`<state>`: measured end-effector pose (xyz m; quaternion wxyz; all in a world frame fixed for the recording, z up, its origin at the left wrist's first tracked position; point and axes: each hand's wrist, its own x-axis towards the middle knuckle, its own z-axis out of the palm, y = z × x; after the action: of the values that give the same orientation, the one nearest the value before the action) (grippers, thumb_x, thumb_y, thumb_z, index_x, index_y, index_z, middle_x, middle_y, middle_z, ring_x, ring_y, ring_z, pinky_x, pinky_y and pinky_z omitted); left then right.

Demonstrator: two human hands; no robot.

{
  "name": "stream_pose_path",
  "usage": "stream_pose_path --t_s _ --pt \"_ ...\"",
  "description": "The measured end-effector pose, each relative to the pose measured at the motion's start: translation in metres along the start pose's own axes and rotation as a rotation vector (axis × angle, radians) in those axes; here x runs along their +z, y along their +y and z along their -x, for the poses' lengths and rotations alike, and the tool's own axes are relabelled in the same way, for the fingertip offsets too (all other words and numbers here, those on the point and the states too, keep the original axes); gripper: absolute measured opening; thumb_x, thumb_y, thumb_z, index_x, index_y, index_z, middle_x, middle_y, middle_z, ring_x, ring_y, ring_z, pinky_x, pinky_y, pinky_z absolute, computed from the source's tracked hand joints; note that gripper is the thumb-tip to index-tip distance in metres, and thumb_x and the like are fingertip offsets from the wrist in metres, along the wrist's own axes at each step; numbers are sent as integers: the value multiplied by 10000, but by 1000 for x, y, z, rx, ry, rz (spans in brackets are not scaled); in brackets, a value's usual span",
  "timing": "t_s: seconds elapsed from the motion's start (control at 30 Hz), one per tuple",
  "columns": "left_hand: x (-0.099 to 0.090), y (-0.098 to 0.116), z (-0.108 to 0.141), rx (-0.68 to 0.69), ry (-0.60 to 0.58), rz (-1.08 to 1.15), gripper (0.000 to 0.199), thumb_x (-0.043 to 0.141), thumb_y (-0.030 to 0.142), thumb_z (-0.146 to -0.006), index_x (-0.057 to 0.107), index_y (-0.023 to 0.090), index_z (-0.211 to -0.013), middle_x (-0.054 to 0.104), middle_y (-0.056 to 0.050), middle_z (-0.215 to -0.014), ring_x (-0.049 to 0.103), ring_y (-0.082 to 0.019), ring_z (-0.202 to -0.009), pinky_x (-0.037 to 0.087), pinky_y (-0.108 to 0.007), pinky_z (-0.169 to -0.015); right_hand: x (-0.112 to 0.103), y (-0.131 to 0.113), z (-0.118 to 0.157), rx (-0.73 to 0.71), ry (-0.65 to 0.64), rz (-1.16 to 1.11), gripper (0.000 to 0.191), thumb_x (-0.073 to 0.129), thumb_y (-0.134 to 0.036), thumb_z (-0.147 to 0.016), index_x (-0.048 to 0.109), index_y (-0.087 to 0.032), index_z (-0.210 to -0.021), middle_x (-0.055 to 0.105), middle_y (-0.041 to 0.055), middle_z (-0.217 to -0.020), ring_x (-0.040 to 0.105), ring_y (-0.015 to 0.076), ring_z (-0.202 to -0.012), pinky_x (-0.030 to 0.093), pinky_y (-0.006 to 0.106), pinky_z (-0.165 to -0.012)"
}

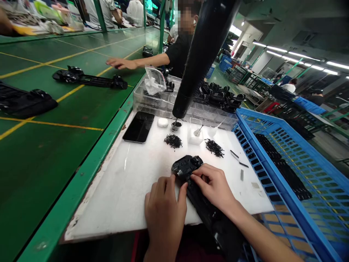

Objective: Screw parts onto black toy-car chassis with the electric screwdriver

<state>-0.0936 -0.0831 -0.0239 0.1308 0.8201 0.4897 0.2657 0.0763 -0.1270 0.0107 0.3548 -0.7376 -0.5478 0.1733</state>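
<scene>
A long black toy car chassis (201, 203) lies slantwise at the front of the white work surface, its near end running over the edge below. Its far end, with rounded black parts, points away from me. My left hand (165, 205) grips the chassis's left side, thumb and fingertips against it near the far end. From the right, my right hand (214, 183) has its thumb and index finger closed at the chassis just behind that end. Whether a small part sits between those fingertips is hidden. Above hangs a black electric screwdriver (196, 62), its bit over a small cup of dark screws (176, 124).
Two piles of small black pieces (173, 141) (214, 147) flank a clear box (195, 133). A phone (139, 126) lies left. A blue crate (289, 171) borders the right. Behind stands a clear divided tray (174, 100). A co-worker's arm (141, 62) reaches over the green conveyor (68, 112), carrying more chassis.
</scene>
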Motion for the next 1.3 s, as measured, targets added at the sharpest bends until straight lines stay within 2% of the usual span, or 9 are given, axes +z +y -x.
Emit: stream_pose_path --t_s 0.23,0.57,0.8,0.97,1.17,1.23,1.3 --pt "-3 3 0 -34 -45 15 230 667 288 -983 618 205 -1193 669 -52 -1026 632 -279 -949 425 -412 -772 0 -2 3 4 12 7 89 704 -205 -925 766 -214 -863 620 -16 -750 542 124 -636 401 267 -599" --pt "-6 2 -6 11 -133 -36 214 671 267 -976 623 202 -1174 664 -62 -1050 619 -283 -933 417 -414 -739 3 1 4 -9 14 7 106 686 -227 -942 765 -210 -872 649 3 -785 564 136 -652 415 285 -609" --pt "-1 -1 0 -25 17 85 262 710 304 -959 601 189 -1167 658 -49 -973 632 -276 -910 440 -409 -784 2 2 4 -27 25 -8 114 681 -237 -951 762 -216 -873 648 0 -788 562 131 -651 415 283 -609" --pt "1 -2 2 10 28 50 168 659 313 -984 619 195 -1098 658 -48 -951 621 -274 -883 422 -406 -765 2 2 3 -25 1 21 113 669 -219 -951 756 -217 -879 626 -6 -786 542 120 -629 400 275 -582" --pt "2 -3 2 21 16 24 147 620 318 -1004 615 199 -1089 645 -50 -937 604 -268 -862 407 -394 -742 2 -2 6 -144 -74 136 192 537 -178 -1003 701 -199 -905 614 28 -901 602 138 -737 456 270 -649" --pt "2 -3 3 21 15 22 138 612 312 -1008 609 200 -1090 644 -51 -941 601 -268 -866 402 -393 -740 0 -6 10 -191 -130 266 211 490 -162 -1010 682 -196 -929 604 38 -929 608 151 -760 475 285 -683" --pt "2 -2 2 22 14 22 132 595 306 -1016 603 200 -1092 642 -53 -943 601 -269 -875 400 -393 -741 -4 -10 13 -242 -189 442 216 476 -141 -999 677 -193 -1061 607 49 -964 613 173 -784 484 305 -690"
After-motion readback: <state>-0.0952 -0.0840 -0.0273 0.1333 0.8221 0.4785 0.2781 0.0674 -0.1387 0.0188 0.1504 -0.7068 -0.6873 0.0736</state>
